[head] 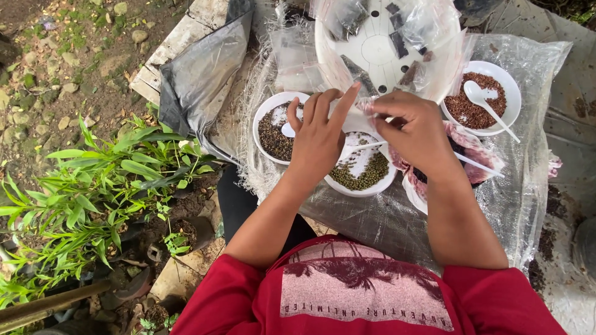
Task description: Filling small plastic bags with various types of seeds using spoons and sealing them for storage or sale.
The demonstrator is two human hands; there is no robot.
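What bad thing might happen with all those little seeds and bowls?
1. Both hands, left and right, work a small clear bag above the bowl of green seeds; seeds may well spill onto the plastic sheet.
2. A forearm could bump the white spoon sticking out of the bowl of reddish-brown seeds, perhaps flipping seeds out.
3. The bowl of dark seeds sits close by, so kinds might mix.

A small clear plastic packet [363, 110] — flat, nearly see-through, hard to make out in detail — sits pinched between the fingertips of both hands, held just above the white bowl of greenish seeds [363, 169] near the middle of the plastic-covered surface.
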